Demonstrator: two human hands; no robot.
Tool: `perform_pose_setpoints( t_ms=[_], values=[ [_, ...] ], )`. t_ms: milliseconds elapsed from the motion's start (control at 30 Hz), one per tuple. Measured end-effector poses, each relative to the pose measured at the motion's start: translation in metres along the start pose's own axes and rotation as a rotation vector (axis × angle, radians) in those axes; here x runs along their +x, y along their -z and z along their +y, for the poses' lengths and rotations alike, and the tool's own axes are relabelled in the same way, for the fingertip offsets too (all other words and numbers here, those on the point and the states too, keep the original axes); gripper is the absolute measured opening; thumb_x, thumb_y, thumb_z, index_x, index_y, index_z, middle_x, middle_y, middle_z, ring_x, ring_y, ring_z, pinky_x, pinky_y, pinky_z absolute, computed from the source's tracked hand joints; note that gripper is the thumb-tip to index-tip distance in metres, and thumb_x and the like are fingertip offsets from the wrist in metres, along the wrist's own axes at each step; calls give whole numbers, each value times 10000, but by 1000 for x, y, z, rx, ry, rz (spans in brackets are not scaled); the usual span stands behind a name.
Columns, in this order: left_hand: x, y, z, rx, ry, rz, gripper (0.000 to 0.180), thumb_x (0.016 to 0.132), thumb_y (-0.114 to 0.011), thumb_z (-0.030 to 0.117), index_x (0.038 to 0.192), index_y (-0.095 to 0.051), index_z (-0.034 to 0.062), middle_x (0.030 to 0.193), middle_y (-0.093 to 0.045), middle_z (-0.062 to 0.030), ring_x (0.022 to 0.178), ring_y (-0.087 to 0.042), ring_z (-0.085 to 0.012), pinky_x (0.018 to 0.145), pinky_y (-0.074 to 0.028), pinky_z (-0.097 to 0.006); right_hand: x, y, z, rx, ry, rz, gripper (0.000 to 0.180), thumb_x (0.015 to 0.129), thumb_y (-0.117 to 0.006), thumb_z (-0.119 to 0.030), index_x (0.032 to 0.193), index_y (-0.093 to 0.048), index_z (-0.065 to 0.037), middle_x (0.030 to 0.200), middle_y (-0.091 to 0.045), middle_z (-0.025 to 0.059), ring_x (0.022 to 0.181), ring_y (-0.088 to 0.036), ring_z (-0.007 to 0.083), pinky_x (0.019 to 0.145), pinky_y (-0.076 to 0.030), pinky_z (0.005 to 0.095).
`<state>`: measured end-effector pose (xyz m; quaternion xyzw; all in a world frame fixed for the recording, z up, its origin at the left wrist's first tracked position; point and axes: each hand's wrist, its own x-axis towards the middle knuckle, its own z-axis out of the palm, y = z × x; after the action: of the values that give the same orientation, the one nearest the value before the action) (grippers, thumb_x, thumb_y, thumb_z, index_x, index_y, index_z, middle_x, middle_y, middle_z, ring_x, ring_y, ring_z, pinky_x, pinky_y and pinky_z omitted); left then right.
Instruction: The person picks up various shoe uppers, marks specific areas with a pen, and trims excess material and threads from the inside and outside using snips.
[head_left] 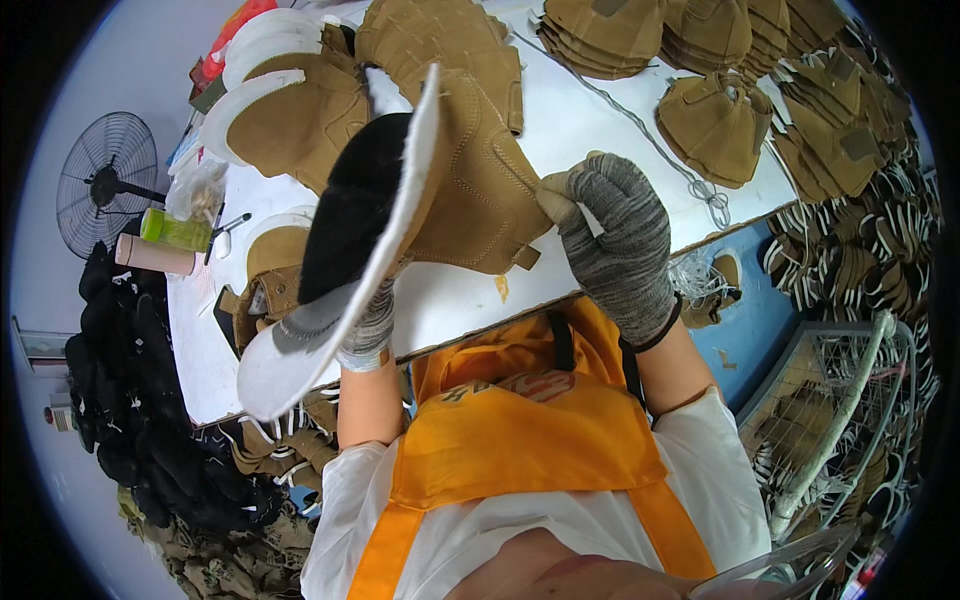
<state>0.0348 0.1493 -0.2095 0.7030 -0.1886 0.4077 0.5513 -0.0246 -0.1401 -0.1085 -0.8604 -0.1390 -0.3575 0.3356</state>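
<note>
Tan suede boot upper [470, 180], stitched, w/ white insole board [340, 300] and black lining, up btwn both gloved hands. Left hand [365, 325] clutches its underside; right hand [615, 235] pinches heel edge shut. One upper held; beyond hands, approx 4 upper stacks [600, 35].

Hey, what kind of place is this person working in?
Most likely a footwear workshop. Stacks of tan cut pieces cover the white worktable, and the gloved right hand and left hand hold a tan boot upper.

White worktable [620, 130], pale floor [130, 60], standing fan [105, 180], perhaps a wire rack [850, 400] at right.
</note>
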Motion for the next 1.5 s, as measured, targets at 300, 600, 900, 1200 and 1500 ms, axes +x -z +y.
perform_pose_setpoints(
  t_ms=[300,600,900,1200,1500],
  values=[
    [7,-27,37,-139,161,-116,584,759,-821,294,1214,-565,31,1074,-669,-108,955,-654,-228,854,-528,-340,-2,-10,20,30,18,128,105,906,-556,-83,939,-624,-11,829,-580,129,794,-560,283,728,-467,386],
    [18,-35,53,-270,321,0,771,697,-865,333,1287,-495,2,1240,-571,-123,1109,-549,-250,995,-438,-365,1,9,18,448,-300,9,133,899,-645,-131,980,-634,-27,869,-609,69,793,-594,160,723,-496,286],
    [12,-36,53,-139,254,-59,678,709,-859,317,1216,-539,0,1180,-586,-104,1044,-565,-231,946,-453,-358,3,-14,24,102,-150,-113,168,862,-652,-179,869,-627,-13,856,-620,152,786,-594,314,736,-476,407],
    [24,-47,78,-581,636,207,620,790,-777,192,1302,-466,34,1233,-518,-69,1078,-513,-205,964,-434,-351,-16,-13,80,-536,-339,-393,244,865,-646,-283,974,-680,-68,992,-638,131,940,-606,295,824,-462,403],
    [18,-40,69,-454,507,225,620,774,-794,212,1280,-495,16,1221,-538,-86,1080,-521,-207,986,-418,-351,-30,-22,83,324,-828,-175,168,957,-539,-187,1011,-592,-38,895,-625,80,786,-594,206,703,-479,353]
  ],
)
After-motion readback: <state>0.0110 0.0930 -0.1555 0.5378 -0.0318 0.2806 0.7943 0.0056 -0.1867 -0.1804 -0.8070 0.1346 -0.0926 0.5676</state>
